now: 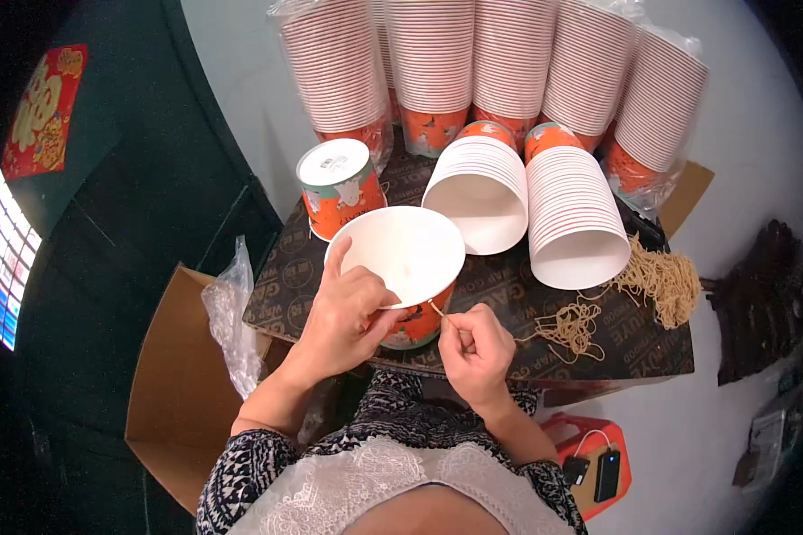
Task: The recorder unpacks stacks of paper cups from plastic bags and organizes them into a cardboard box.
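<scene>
A large orange paper bucket with a white inside and a wide white rim stands at the near edge of the dark table, its mouth tilted up toward me. My left hand grips its near left side, with fingers over the rim and the thumb on the outside. At the bucket's front, just under the rim, a thin tan cord runs out from the wall. My right hand pinches this cord between thumb and fingers. Whether a knot sits inside the bucket I cannot tell.
An upside-down bucket stands behind on the left. Two nested stacks lie with mouths toward me. Tall bagged stacks line the wall. Loose cord and a cord bundle lie right. A cardboard box stands at left.
</scene>
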A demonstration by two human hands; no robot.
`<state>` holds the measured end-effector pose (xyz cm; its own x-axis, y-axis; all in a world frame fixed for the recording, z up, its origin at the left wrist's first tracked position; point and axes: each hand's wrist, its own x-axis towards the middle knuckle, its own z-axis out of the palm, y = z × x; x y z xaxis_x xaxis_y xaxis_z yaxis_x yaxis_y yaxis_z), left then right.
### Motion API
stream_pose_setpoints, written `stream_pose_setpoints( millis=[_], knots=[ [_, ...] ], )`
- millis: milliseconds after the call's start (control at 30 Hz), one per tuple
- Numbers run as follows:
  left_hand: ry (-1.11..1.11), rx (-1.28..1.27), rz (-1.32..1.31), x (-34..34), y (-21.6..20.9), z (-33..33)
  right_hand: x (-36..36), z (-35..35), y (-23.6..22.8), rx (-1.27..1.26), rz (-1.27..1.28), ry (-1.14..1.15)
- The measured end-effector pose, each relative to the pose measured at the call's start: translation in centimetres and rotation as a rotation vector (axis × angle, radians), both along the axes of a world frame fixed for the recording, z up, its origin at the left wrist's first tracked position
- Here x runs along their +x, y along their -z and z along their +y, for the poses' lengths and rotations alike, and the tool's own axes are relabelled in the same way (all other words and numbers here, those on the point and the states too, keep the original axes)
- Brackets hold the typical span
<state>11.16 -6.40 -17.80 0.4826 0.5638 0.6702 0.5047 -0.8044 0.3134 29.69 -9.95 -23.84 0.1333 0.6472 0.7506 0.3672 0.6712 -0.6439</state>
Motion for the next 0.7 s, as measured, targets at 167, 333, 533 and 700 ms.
stream_pose_setpoints(
  millis=[167,333,533,700],
  knots=[
    [0.004,0.009,0.006,0.1,0.1,-0.4,-0.1,0.1,0.2,0.004,-0.029,0.002],
    [0.028,-0.002,0.027,0.3,0.5,-0.7,-0.2,0.4,0.4,-0.023,-0.050,0.008],
    [0.046,-0.266,0.072,0.2,-0.2,-2.1,-0.2,0.2,1.3,-0.047,-0.046,0.029],
    [0.047,-0.338,0.137,0.5,-1.4,-1.4,0.3,0.0,1.6,-0.061,-0.093,0.031]
  ],
)
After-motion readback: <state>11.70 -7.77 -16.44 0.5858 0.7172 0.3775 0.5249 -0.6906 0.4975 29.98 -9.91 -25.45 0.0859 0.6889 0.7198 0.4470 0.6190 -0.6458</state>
